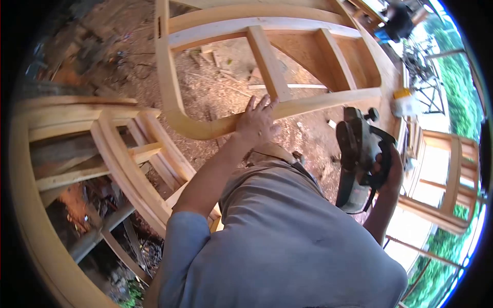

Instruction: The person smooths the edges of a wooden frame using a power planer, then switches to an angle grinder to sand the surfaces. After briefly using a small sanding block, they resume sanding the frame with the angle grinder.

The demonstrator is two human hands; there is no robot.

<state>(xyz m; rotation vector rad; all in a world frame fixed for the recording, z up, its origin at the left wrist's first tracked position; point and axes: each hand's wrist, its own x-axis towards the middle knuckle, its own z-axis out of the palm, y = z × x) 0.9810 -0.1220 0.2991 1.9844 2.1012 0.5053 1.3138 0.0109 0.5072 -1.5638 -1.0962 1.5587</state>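
Left hand (257, 120) flat on curved wooden frame (205, 128), fingers released, right hand (387, 172) fingers grasping electric planer (357, 159)

From my seat I see a plain grey-blue T-shirt (287, 246), softly creased, across the lower view. Its short sleeve (179, 231) ends above the elbow. The left hand (257, 122) and right hand (393, 172) are bare.
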